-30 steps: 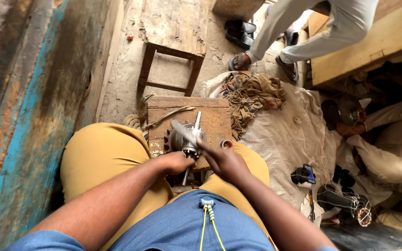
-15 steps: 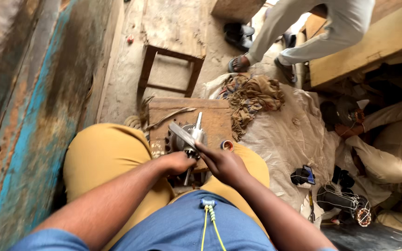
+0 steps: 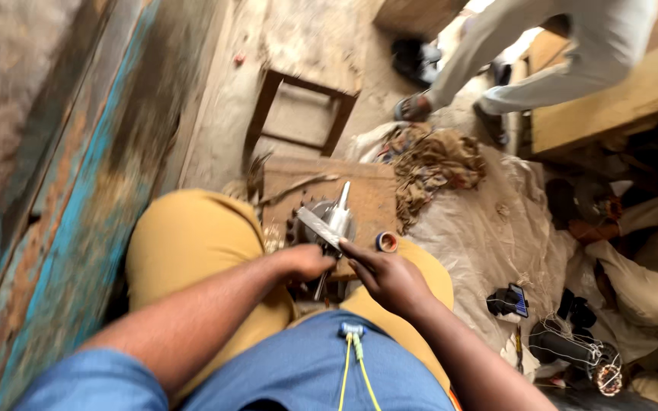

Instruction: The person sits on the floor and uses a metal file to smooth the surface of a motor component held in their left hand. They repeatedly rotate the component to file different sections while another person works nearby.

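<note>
A toothed metal part with a shaft (image 3: 327,221) is held over the lap, just at the near edge of a low wooden surface (image 3: 367,190). Across its top a flat metal blade (image 3: 318,226) is laid, slanting from 10 o'clock down to 4 o'clock. Compared with a second ago, the blade has been swung from a near-upright stand to this flatter slant, and the part has been kept in the same place; by that it is judged that the blade is now being worked against the part rather than merely brought to it.

The left hand (image 3: 304,262) is closed around the lower side of the part, its fingers clamped on it. The right hand (image 3: 390,278) is set at 4 o'clock of the part, its fingers pinched together on the near end of the blade.

Just beside the right hand, at 12 o'clock of it, a small roll of tape (image 3: 386,242) is seen on the surface. A heap of rags (image 3: 436,160) lies at 2 o'clock, on a pale sack (image 3: 489,236) spread over the floor. A wooden stool (image 3: 306,91) stands at 12 o'clock. Another person's legs (image 3: 557,53) are seen at 1 o'clock, well apart.
</note>
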